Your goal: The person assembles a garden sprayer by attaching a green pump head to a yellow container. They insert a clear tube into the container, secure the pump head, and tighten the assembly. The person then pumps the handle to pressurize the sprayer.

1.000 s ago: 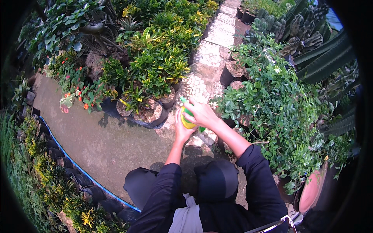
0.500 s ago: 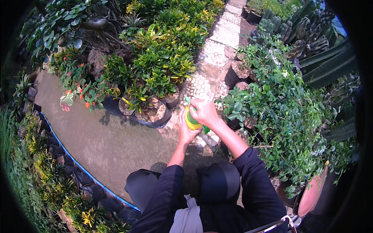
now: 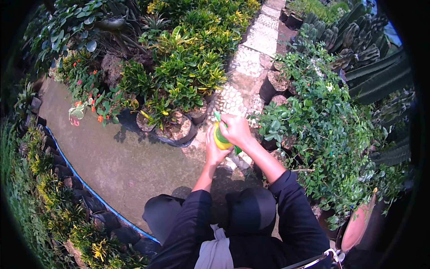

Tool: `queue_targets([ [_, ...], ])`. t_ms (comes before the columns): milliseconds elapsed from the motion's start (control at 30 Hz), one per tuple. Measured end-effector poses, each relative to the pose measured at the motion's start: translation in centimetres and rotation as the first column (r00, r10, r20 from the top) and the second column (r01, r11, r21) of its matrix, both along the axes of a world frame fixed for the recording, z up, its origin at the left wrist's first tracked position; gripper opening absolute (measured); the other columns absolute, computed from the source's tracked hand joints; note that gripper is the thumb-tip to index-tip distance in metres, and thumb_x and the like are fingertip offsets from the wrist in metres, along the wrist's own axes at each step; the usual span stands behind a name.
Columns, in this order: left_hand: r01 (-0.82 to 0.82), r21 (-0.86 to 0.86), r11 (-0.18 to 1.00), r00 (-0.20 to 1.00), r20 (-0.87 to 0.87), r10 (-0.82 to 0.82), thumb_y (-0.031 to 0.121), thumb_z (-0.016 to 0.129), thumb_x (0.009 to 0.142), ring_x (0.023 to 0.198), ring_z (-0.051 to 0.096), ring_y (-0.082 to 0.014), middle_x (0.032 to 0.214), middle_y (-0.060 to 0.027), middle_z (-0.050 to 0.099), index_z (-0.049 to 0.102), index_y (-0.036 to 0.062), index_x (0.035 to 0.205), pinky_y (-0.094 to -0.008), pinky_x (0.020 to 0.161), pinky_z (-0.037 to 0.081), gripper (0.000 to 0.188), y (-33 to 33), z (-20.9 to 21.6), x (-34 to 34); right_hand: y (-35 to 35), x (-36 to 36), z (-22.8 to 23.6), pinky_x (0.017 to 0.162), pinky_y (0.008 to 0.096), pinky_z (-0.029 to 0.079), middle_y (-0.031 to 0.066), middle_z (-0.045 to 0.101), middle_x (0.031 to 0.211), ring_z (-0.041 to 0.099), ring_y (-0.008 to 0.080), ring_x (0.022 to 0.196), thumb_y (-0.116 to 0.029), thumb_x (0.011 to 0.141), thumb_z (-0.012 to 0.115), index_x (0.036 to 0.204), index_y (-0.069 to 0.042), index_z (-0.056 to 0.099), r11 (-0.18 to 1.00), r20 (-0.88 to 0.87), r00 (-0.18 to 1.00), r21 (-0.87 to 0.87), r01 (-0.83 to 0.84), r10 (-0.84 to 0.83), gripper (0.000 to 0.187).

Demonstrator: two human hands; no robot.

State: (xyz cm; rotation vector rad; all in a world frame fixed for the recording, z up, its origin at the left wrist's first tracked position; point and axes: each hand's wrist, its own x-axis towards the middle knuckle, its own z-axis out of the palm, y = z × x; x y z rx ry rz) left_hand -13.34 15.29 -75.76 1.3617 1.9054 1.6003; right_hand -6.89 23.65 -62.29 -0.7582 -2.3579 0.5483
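Observation:
A yellow and green bottle [image 3: 221,142], which looks like a spray bottle, is held out in front of my knees. My left hand [image 3: 212,148] wraps round the yellow body from the left. My right hand [image 3: 237,130] is closed over the green top, with its fingers bent round it. A green tip pokes out beyond the right fingers, and another green part shows below the right wrist. My fingers cover much of the top, so its exact shape is hidden.
Potted yellow-green shrubs [image 3: 183,71] stand ahead on the left, beside a pebbled path [image 3: 246,62]. Leafy plants [image 3: 309,130] and tall cacti [image 3: 380,71] crowd the right. A blue hose [image 3: 85,185] runs along potted plants at the left. Concrete ground [image 3: 121,166] lies between.
Both hands keep their hold on the bottle in nearly the same place. The right hand has barely shifted on the top; the whole view has moved slightly.

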Motion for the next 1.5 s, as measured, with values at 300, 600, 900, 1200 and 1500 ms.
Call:
queue_targets([
  [300, 0.024, 0.041, 0.999, 0.999, 0.041, -0.025, 0.029, 0.083, 0.051, 0.124, 0.031, -0.0373, 0.133, -0.0198, 0.031, 0.027, 0.0038, 0.133, -0.0471, 0.103, 0.027, 0.103, 0.0, 0.4, -0.3, -0.2, -0.7, 4.3, 0.052, 0.0414, 0.042, 0.0153, 0.053, 0.061, 0.055, 0.0342, 0.057, -0.012, 0.073, 0.053, 0.065, -0.001, 0.05, 0.999, -0.099, 0.995, 0.036, -0.001, 0.005, 0.014],
  [600, 0.006, 0.053, 0.999, 0.999, 0.052, -0.009, 0.031, 0.083, 0.05, 0.123, 0.032, -0.0375, 0.133, -0.0199, 0.032, 0.027, 0.0036, 0.133, -0.0475, 0.103, 0.027, 0.103, -0.1, -0.1, -0.2, -0.4, -0.1, 5.7, 0.056, 0.0452, 0.046, 0.0149, 0.059, 0.067, 0.058, 0.0358, 0.061, -0.019, 0.076, 0.052, 0.069, -0.004, 0.053, 1.0, 0.007, 1.0, -0.012, -0.003, 0.003, 0.017],
  [900, 0.008, 0.047, 0.999, 0.999, 0.044, -0.01, 0.033, 0.084, 0.05, 0.123, 0.032, -0.0376, 0.132, -0.0201, 0.033, 0.028, 0.0035, 0.132, -0.0474, 0.102, 0.027, 0.103, 0.1, 0.6, -0.1, -0.6, -0.3, 6.8, 0.074, 0.0443, 0.041, 0.0165, 0.057, 0.091, 0.055, 0.0331, 0.087, -0.012, 0.077, 0.048, 0.079, -0.002, 0.051, 0.994, 0.115, 0.992, 0.101, 0.038, -0.05, 0.011],
  [1200, -0.023, 0.037, 0.999, 1.0, 0.005, 0.023, 0.035, 0.083, 0.052, 0.124, 0.031, -0.038, 0.132, -0.0205, 0.033, 0.028, 0.0033, 0.133, -0.0479, 0.103, 0.026, 0.103, -0.3, 0.2, 0.1, -0.4, -0.2, -1.0, 0.103, 0.0493, 0.027, 0.0179, 0.048, 0.126, 0.04, 0.0347, 0.122, -0.014, 0.08, 0.045, 0.111, -0.004, 0.054, 0.994, 0.208, 0.977, 0.109, 0.016, -0.038, 0.034],
  [1500, 0.009, -0.03, 1.0, 0.998, 0.059, -0.007, 0.025, 0.083, 0.05, 0.125, 0.029, -0.0373, 0.134, -0.0189, 0.03, 0.026, 0.0035, 0.133, -0.0472, 0.105, 0.025, 0.103, -0.1, 0.7, 0.2, 0.4, -0.9, 2.7, 0.097, 0.0349, 0.039, 0.0205, 0.055, 0.119, 0.053, 0.0297, 0.112, 0.004, 0.07, 0.045, 0.1, 0.001, 0.059, 0.924, -0.214, 0.964, -0.313, -0.22, 0.157, 0.034],
])
